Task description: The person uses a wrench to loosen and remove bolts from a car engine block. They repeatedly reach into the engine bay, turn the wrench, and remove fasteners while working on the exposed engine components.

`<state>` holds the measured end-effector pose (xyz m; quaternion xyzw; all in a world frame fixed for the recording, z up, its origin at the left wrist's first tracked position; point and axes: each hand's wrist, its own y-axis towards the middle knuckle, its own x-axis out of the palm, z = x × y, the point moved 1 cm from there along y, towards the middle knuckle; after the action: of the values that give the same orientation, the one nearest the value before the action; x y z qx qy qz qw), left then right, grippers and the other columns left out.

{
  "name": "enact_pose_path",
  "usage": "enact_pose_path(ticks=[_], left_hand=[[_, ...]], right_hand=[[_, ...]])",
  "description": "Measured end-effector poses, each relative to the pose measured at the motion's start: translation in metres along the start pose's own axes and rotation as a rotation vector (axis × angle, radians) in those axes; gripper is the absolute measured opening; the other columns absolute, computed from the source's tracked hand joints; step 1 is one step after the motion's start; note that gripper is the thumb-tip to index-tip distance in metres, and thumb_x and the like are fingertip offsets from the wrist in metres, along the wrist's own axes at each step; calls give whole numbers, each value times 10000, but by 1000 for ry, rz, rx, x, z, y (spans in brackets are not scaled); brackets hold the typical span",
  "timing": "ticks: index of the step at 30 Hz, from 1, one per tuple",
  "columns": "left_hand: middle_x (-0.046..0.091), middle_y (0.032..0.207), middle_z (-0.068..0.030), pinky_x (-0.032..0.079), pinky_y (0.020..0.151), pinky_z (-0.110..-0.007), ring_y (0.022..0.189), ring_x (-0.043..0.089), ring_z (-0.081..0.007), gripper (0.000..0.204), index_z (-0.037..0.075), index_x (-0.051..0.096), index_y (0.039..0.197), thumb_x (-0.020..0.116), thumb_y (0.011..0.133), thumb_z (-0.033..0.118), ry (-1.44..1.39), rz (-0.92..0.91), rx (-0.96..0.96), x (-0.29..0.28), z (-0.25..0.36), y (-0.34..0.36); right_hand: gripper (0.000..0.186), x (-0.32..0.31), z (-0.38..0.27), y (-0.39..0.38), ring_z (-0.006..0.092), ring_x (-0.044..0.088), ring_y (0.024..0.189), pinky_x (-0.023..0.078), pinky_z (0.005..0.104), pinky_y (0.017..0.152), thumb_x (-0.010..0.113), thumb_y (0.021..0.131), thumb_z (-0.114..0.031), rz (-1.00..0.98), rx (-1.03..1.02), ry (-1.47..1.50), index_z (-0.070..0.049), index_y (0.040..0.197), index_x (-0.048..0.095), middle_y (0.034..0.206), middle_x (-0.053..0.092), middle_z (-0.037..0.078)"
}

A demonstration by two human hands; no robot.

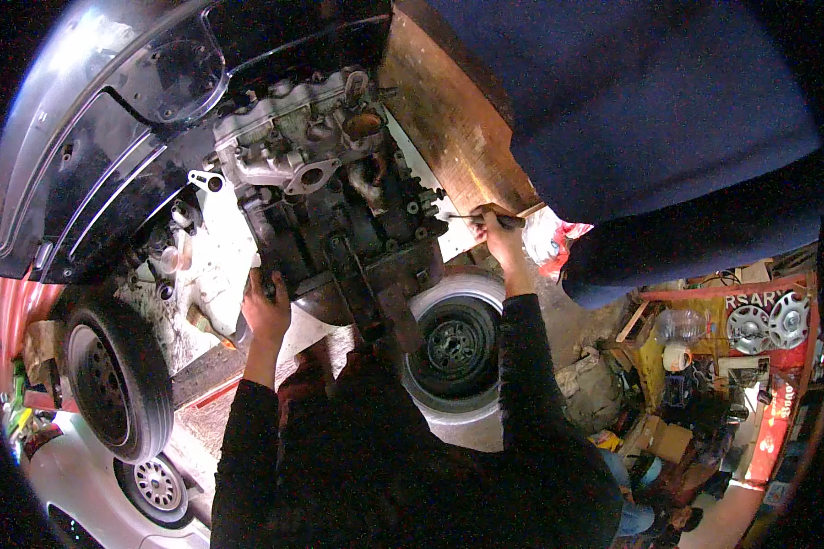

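A dirty car engine (339,229) is in the middle, with a grey ribbed cover and an oval-ported metal manifold (307,176) on its upper side. At its lower left corner is my left hand (267,309), fingers curled against the edge; what they grip is partly hidden. To the right of the engine, my right hand (500,240) is closed round the dark handle of a screwdriver (511,221). Its thin shaft points left toward the engine's right end. Whether the tip touches the engine is too small to tell.
A black car panel (137,119) arches over the upper left. Wheels with tyres stand at left (160,412) and below the engine (453,352). A wooden board (458,119) and large dark blue cloth (659,137) flank the right. Shelving with hubcaps (751,328) and clutter lies farther right.
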<state>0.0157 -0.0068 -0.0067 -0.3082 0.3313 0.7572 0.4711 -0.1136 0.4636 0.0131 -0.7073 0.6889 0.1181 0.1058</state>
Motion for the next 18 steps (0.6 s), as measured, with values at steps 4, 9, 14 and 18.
enact_pose_path(ticks=[4,9,14,18], left_hand=[[683,1167,-305,560,871,-537,1018,673,-500,480,-45,581,1338,590,991,287,18,4,1,-2,-2,0],[696,1132,-291,558,838,-554,974,676,-503,466,-34,582,1326,584,997,295,9,-43,-33,-9,10,0],[690,931,-271,521,722,-589,847,664,-512,327,43,554,1146,558,1020,345,5,51,6,-11,12,-3],[692,940,-277,529,725,-582,847,667,-515,366,40,557,1173,562,1016,370,41,69,32,3,-5,-1]], right_hand=[[307,13,-11,-5,124,652,737,534,289,635,517,1069,-255,38,17,237,-38,971,709,854,720,55],[342,-9,6,-15,130,633,703,540,294,634,568,1059,-366,120,148,321,-42,1014,669,846,695,50],[304,20,-5,-25,140,651,777,548,289,705,586,1038,-316,-15,256,481,-26,1067,670,913,688,63],[235,-12,40,-2,148,667,830,560,293,737,587,1043,-242,195,24,169,-35,1123,662,958,705,83]])
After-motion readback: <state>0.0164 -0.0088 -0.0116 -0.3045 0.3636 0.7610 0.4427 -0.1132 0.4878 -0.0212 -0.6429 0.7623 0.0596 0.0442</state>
